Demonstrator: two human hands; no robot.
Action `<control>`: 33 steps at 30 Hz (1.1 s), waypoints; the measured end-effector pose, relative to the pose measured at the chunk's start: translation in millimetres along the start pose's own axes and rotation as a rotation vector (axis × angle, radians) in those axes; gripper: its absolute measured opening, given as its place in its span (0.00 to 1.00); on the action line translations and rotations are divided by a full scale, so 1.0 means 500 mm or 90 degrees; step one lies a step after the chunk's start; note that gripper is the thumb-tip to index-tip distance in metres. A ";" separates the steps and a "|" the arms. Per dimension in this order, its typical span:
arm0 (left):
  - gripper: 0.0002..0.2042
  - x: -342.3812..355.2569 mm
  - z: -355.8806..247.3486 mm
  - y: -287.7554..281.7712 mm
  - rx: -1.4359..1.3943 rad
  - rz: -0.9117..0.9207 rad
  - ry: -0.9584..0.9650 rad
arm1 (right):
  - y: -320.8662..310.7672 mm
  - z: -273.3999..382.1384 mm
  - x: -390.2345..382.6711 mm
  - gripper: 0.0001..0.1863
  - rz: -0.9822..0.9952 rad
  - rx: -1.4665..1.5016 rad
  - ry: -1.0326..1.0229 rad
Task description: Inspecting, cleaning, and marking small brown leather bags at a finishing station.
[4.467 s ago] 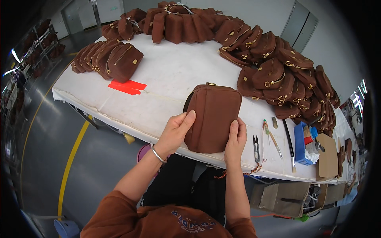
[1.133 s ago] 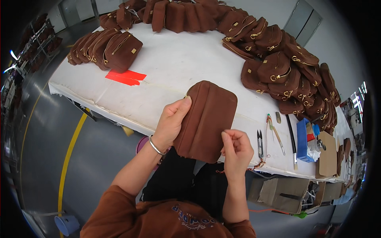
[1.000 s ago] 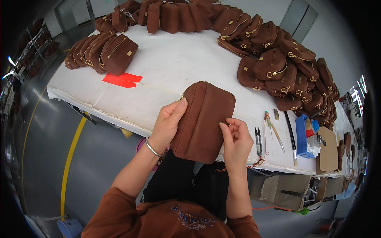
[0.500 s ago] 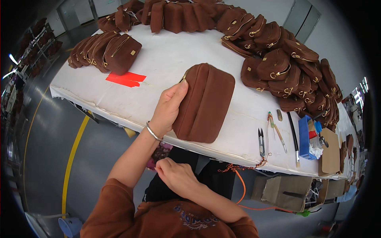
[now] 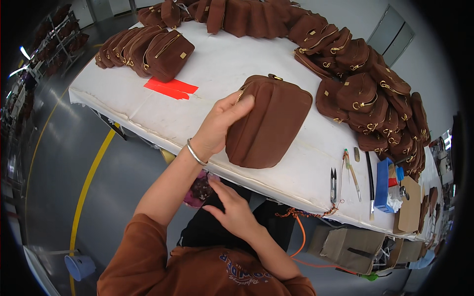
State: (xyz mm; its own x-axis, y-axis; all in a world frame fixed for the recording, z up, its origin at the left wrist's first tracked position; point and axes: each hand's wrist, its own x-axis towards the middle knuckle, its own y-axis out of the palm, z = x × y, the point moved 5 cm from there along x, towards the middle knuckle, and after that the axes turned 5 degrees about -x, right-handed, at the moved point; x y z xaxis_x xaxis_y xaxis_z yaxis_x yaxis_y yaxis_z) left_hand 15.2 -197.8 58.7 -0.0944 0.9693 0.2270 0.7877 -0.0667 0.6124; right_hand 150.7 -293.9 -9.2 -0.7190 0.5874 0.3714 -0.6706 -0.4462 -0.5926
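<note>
My left hand grips a brown zippered bag by its left side, thumb on the face and fingers behind. The bag is tilted over the white table, with a gold-toned zip at its left edge and a small ring at its top. My right hand holds nothing; its fingers and thumb are apart, below the table's front edge. Just beyond its fingertips is a pinkish-purple container with dark bits in it, partly hidden by my left forearm.
Brown bags stand in a row at left, with red strips before them. More bags are heaped in a pile at right. Thread snips, a black brush and a blue box lie at right on the white table.
The bag has turned and shifted slightly right in my left hand, and its top ring now shows. My right hand's fingers have gone from closed to spread. The view has shifted slightly.
</note>
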 end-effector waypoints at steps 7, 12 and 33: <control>0.07 -0.082 -0.048 0.117 0.600 0.359 0.198 | -0.287 -0.023 -0.058 0.14 -0.660 0.302 0.110; 0.14 -0.140 0.010 0.114 0.777 0.398 0.236 | -0.288 -0.090 -0.053 0.23 -0.496 0.315 0.175; 0.15 -0.047 0.130 -0.016 -0.401 -0.104 -0.276 | -0.222 -0.144 -0.079 0.25 -0.514 0.576 0.232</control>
State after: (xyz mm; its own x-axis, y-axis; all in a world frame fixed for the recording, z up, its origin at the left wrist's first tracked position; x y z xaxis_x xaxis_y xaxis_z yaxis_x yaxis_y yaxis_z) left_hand 50.6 -204.5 -0.8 0.1696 0.9756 -0.1398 0.2775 0.0888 0.9566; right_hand 266.6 -219.1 -9.6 -0.0528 0.9941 0.0951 -0.8814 -0.0912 0.4634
